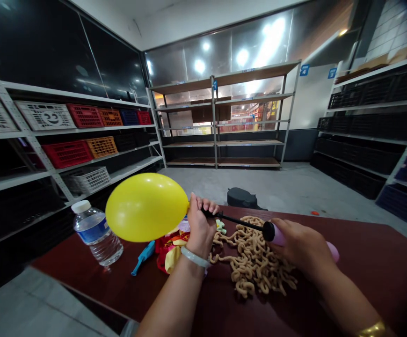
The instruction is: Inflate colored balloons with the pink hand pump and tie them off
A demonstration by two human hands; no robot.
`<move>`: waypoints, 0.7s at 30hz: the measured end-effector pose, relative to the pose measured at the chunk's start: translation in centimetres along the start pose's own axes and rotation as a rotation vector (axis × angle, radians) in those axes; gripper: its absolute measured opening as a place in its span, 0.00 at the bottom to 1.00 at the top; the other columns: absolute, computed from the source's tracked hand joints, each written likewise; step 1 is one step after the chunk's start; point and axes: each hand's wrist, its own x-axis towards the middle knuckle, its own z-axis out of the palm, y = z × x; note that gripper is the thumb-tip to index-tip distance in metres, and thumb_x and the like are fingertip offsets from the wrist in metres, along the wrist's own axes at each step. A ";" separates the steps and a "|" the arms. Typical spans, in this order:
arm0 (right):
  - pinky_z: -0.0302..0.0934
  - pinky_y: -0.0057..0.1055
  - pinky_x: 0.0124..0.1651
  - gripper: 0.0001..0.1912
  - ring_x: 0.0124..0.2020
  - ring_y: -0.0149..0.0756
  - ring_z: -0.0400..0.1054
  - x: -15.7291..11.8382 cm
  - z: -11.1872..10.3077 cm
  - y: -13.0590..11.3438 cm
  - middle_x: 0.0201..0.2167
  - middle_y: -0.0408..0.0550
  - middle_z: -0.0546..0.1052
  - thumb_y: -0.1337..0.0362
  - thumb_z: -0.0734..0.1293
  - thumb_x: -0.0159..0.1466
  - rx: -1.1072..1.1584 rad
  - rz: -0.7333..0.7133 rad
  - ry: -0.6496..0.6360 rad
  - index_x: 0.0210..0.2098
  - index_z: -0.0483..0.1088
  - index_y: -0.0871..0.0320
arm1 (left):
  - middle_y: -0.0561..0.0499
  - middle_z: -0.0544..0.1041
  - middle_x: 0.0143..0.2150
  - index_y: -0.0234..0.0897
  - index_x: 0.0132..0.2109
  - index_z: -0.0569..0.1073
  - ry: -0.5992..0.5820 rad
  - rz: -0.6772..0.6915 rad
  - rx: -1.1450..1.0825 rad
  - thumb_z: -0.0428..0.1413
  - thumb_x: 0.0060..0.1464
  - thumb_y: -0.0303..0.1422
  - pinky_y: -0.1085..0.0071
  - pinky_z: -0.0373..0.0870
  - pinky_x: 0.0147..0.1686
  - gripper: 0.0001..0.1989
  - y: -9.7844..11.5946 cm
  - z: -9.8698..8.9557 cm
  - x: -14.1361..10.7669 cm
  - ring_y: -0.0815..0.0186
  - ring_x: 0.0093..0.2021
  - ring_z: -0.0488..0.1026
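Before me is a smooth, dark red-brown table (375, 252). To my left, a clear plastic water bottle (97, 236) with a white cap and blue label stands on it. Next lies a limp blue balloon (143, 258), just beside a crumpled red-and-yellow pile (170, 252). Further right spreads a tangled heap of tan, rope-like strands (256, 262).
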 end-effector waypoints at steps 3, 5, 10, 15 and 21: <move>0.65 0.39 0.36 0.23 0.38 0.47 0.74 0.0 0.0 -0.5 0.41 0.52 0.78 0.52 0.66 0.59 -0.018 0.008 -0.021 0.50 0.68 0.57 | 0.58 0.55 0.18 0.38 0.24 0.55 -0.002 -0.053 -0.032 0.56 0.58 0.40 0.73 0.52 0.21 0.22 -1.5 -0.2 -0.5 0.73 0.18 0.54; 0.64 0.39 0.37 0.23 0.38 0.46 0.74 0.0 0.0 -1.0 0.40 0.52 0.78 0.53 0.66 0.59 -0.010 0.003 -0.029 0.50 0.68 0.58 | 0.58 0.55 0.18 0.38 0.24 0.54 -0.010 -0.109 -0.042 0.55 0.59 0.40 0.72 0.53 0.21 0.22 -2.7 -0.2 -1.1 0.72 0.18 0.55; 0.64 0.39 0.36 0.23 0.37 0.46 0.74 0.1 -0.5 -2.6 0.40 0.53 0.78 0.56 0.67 0.59 0.013 -0.010 -0.011 0.51 0.68 0.60 | 0.56 0.59 0.20 0.38 0.24 0.56 -0.089 -0.218 0.011 0.53 0.60 0.43 0.71 0.59 0.27 0.21 -5.6 0.0 -3.4 0.70 0.22 0.61; 0.64 0.38 0.34 0.26 0.38 0.46 0.73 0.2 -1.0 -3.8 0.43 0.55 0.77 0.56 0.66 0.60 0.054 0.001 -0.035 0.55 0.66 0.59 | 0.53 0.66 0.23 0.38 0.26 0.58 -0.138 -0.231 0.110 0.53 0.59 0.44 0.68 0.65 0.36 0.20 -7.1 0.0 -5.0 0.67 0.28 0.67; 0.64 0.35 0.35 0.29 0.41 0.41 0.73 0.5 -1.7 -4.1 0.51 0.49 0.73 0.60 0.64 0.62 0.145 -0.097 -0.032 0.63 0.60 0.44 | 0.53 0.66 0.24 0.38 0.24 0.58 -0.076 -0.206 0.098 0.55 0.57 0.45 0.68 0.66 0.38 0.22 -6.4 -0.2 -4.1 0.67 0.29 0.67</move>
